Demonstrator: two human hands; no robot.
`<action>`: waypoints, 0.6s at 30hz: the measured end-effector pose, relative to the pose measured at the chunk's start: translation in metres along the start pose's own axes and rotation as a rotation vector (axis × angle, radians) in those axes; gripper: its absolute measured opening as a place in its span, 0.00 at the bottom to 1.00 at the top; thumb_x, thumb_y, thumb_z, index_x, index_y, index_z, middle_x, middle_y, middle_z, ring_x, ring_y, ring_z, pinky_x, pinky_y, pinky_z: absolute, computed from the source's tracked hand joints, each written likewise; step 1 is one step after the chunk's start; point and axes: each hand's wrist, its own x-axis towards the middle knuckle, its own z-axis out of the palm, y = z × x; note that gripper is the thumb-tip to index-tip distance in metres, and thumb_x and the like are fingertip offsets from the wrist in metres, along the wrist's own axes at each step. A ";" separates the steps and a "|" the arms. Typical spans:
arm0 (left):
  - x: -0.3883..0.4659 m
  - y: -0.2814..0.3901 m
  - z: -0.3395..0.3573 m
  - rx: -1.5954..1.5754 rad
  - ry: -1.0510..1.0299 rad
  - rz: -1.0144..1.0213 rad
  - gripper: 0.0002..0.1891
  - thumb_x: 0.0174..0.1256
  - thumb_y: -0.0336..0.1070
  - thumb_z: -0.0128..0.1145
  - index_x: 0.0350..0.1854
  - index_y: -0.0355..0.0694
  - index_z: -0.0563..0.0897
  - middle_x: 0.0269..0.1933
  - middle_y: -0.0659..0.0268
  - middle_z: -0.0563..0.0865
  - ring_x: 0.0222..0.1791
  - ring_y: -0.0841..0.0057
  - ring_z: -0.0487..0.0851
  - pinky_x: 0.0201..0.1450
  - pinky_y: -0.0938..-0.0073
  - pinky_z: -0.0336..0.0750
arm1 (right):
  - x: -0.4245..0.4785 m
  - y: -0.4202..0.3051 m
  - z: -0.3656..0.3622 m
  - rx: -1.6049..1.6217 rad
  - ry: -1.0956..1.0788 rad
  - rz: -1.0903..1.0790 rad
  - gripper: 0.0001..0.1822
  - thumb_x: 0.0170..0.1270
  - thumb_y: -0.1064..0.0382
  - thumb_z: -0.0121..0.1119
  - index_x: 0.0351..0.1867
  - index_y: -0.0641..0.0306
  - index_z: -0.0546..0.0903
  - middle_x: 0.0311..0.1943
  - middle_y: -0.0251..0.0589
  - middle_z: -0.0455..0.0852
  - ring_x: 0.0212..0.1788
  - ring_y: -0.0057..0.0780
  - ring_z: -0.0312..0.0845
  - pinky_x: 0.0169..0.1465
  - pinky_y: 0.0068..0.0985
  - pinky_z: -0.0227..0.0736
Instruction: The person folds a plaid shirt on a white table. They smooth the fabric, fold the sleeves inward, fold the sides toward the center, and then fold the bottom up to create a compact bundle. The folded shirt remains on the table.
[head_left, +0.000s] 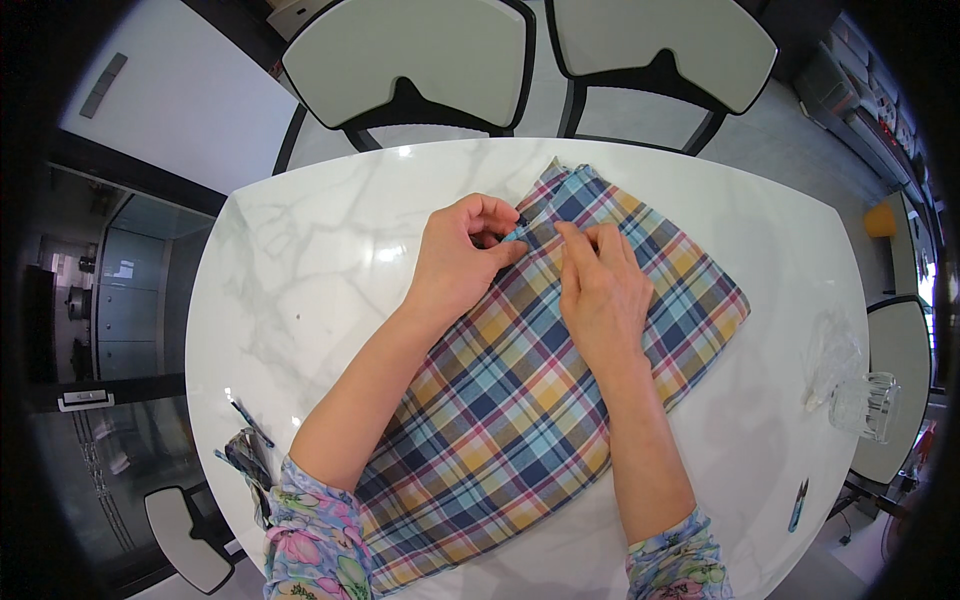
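Note:
A plaid cloth (540, 382) in blue, yellow, white and red lies slantwise across the table. Its folded upper left edge is pinched between the thumb and bent fingers of my left hand (461, 251). Close beside that edge, my right hand (604, 289) rests on the cloth with its fingers bent and the index fingertip near the seam. Whether anything thin is between the right fingers is too small to tell. Some dark material shows behind the left fingertips, partly hidden by them.
The white marbled table (315, 300) bears small thread snips (799, 506), a clear glass mug (866, 405) and a crumpled clear plastic bag (832, 356) on the right. Dark fabric scraps (247, 457) lie at lower left. Two chairs (420, 60) stand beyond the far edge.

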 end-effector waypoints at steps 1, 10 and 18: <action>0.000 0.000 -0.001 -0.017 0.003 -0.008 0.14 0.54 0.18 0.67 0.42 0.36 0.81 0.36 0.71 0.84 0.32 0.88 0.75 0.38 0.86 0.71 | 0.000 0.000 0.000 -0.001 0.000 0.000 0.15 0.59 0.70 0.62 0.49 0.61 0.84 0.35 0.38 0.76 0.39 0.34 0.78 0.33 0.32 0.77; 0.004 -0.002 0.002 0.004 -0.006 -0.022 0.16 0.54 0.17 0.64 0.46 0.35 0.82 0.39 0.69 0.86 0.34 0.87 0.76 0.40 0.85 0.73 | 0.000 0.001 0.001 -0.005 0.003 0.004 0.15 0.58 0.70 0.62 0.48 0.60 0.84 0.35 0.37 0.76 0.39 0.34 0.78 0.33 0.32 0.77; 0.013 -0.001 0.012 0.061 0.133 0.018 0.13 0.52 0.27 0.68 0.41 0.35 0.85 0.33 0.65 0.88 0.28 0.82 0.79 0.36 0.78 0.76 | 0.000 0.000 0.000 0.002 -0.006 0.008 0.15 0.60 0.68 0.62 0.49 0.60 0.84 0.35 0.37 0.76 0.39 0.34 0.77 0.33 0.32 0.77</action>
